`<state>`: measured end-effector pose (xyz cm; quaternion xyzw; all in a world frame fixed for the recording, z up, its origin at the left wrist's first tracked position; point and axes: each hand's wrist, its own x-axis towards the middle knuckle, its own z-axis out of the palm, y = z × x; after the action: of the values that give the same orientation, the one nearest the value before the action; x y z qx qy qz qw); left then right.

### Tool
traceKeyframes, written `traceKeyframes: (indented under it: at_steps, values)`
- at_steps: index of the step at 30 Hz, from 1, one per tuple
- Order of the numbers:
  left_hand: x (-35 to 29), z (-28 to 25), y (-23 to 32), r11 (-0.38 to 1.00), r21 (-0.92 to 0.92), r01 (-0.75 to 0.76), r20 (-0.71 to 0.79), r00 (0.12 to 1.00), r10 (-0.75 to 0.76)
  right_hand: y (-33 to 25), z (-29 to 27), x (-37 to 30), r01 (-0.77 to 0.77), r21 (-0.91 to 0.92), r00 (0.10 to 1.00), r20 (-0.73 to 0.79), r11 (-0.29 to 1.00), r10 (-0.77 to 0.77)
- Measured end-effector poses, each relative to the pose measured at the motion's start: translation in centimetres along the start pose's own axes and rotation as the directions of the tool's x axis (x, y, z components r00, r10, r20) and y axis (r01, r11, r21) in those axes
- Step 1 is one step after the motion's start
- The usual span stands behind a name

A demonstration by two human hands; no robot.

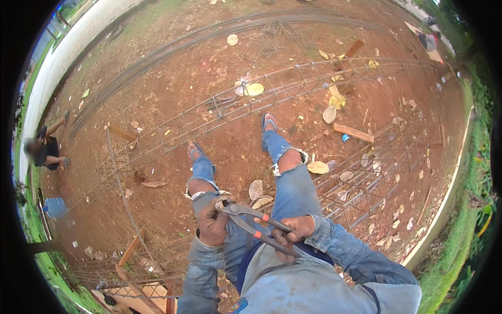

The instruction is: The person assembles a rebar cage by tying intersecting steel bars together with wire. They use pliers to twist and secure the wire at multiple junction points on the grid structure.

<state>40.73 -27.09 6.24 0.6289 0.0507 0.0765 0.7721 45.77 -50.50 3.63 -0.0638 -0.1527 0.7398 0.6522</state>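
Observation:
A pair of long-handled pincers (246,211) with orange bands on its dark handles lies across my lap, its jaws pointing left. My right hand (294,234) grips the handles, which stand apart from each other. Up against the jaws, my left hand (213,226) is closed with its fingers curled; what lies inside it is hidden. Both hands are above my thighs, in front of my grey-blue shirt (293,288).
A long rebar cage (214,119) crosses the red dirt beyond my sandalled feet, with loose bars (157,60) farther off. Another cage (361,193) lies at right beside a wooden block (353,132). One person (49,146) sits far left, another (430,42) far right.

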Motion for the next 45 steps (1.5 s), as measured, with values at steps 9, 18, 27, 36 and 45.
traceKeyframes:
  at_steps: [9,18,27,36,45]
  values:
    - [3.5,0.7,1.8,0.979,0.183,0.093,-0.428,0.904,-0.006,1.4,6.5,-8.5,0.201,-0.49,0.969,-0.03,0.848,-0.247]
    - [1.0,4.7,-2.2,0.952,0.164,0.259,-0.084,0.965,-0.248,8.1,2.8,-24.7,-0.781,-0.251,-0.483,-0.339,0.572,-0.808]
    - [0.1,3.7,-2.7,0.939,0.257,0.229,-0.112,0.972,-0.207,14.8,-0.9,-34.5,-0.909,-0.03,-0.382,-0.344,0.416,-0.858]
    - [-1.9,0.6,-6.2,0.915,0.111,0.388,-0.306,0.889,-0.34,3.4,-4.0,-26.7,-0.806,-0.396,-0.352,-0.275,0.439,-0.895]
    - [-7.1,-5.4,-13.2,0.93,-0.142,0.339,-0.594,0.723,-0.354,-15.4,-24.7,-3.4,-0.489,-0.639,0.013,-0.687,0.595,-0.727]
